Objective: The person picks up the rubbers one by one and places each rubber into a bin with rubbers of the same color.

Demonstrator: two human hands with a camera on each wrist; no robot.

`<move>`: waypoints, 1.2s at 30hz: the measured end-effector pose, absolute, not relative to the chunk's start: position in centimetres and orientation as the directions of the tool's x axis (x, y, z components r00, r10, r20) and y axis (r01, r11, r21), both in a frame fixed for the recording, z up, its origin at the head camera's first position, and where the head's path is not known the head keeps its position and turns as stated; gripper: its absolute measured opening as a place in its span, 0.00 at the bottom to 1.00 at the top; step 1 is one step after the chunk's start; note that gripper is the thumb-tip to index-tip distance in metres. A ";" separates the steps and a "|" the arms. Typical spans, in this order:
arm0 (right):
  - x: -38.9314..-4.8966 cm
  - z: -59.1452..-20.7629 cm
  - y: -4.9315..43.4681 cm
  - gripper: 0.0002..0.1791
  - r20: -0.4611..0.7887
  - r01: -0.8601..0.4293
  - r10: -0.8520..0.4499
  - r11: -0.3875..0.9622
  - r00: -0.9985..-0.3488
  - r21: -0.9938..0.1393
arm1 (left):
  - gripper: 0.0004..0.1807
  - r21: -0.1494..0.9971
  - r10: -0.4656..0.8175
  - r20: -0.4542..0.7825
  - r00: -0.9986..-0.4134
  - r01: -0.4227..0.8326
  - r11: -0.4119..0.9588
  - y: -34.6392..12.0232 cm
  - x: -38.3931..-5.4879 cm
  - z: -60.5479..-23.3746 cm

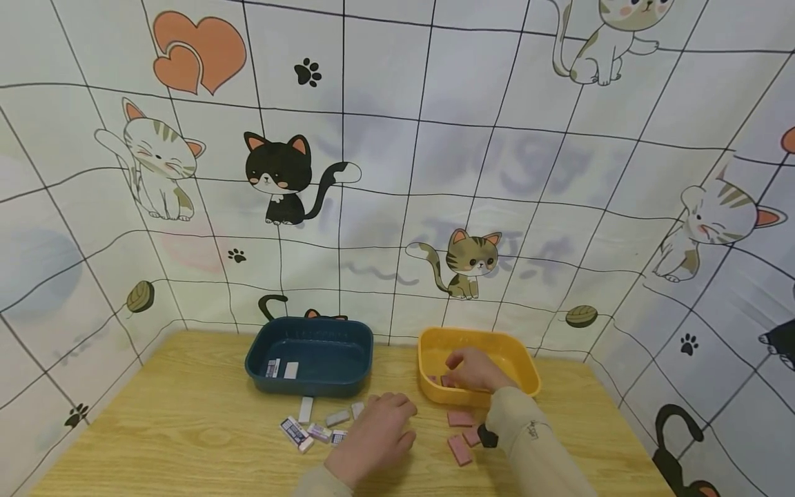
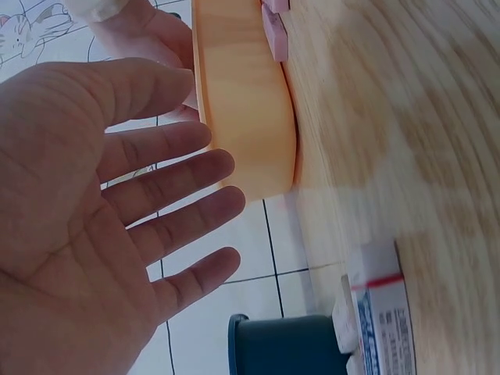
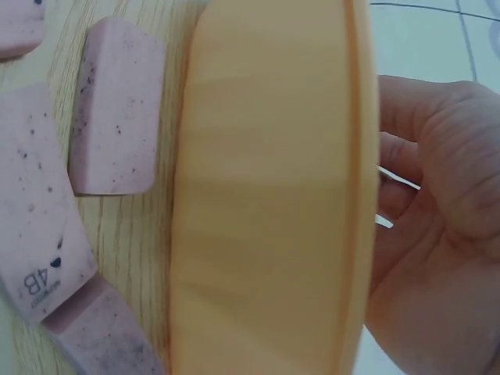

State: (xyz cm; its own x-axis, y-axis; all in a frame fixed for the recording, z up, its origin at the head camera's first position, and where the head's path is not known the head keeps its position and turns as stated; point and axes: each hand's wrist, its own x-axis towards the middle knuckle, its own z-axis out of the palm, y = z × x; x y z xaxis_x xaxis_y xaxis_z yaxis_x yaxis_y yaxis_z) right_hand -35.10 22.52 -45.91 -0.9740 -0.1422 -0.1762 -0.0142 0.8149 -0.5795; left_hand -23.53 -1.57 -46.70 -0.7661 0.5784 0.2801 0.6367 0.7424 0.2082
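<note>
My left hand (image 1: 379, 438) hovers over the table just right of several white erasers; one with a paper sleeve (image 1: 297, 433) lies left of it. In the left wrist view the left hand's fingers (image 2: 180, 176) are spread and hold nothing. My right hand (image 1: 477, 371) reaches over the near rim into the yellow bin (image 1: 478, 397), its fingertips beside small pink erasers (image 1: 433, 379) inside. In the right wrist view the bin's wall hides those fingertips, so I cannot tell whether they pinch an eraser. Outside lie several pink erasers (image 3: 121, 105), one marked 4B.
A dark blue bin (image 1: 309, 388) stands at the back left, with a sleeved eraser (image 1: 272, 368) and a plain white eraser (image 1: 291, 371) inside. The wooden table (image 1: 161, 421) meets a cat-printed cloth (image 1: 373, 172) behind and at both sides.
</note>
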 end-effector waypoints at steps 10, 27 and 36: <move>-32.6 -44.9 22.2 0.14 0.072 -0.228 -0.230 0.777 -0.970 -0.587 | 0.15 0.280 0.535 0.232 -0.812 0.582 0.763 -2.9 -23.4 -46.2; -26.9 -44.4 19.4 0.14 0.417 -0.510 -0.319 0.688 -0.851 -0.517 | 0.14 0.320 0.484 0.229 -0.844 0.535 0.782 -5.9 -23.2 -46.7; -25.3 -45.6 18.2 0.18 0.478 -0.573 -0.339 0.631 -0.810 -0.522 | 0.12 0.266 0.469 0.314 -0.826 0.551 0.791 -8.5 -23.2 -47.5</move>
State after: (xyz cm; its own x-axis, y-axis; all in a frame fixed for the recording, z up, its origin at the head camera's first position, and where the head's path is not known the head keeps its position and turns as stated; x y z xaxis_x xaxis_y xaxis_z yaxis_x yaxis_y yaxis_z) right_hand -25.34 18.18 -45.61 -0.8099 -0.3395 0.4784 -0.5732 0.6312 -0.5225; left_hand -23.21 -8.46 -47.50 -0.8256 0.4688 0.3140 0.5505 0.7912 0.2663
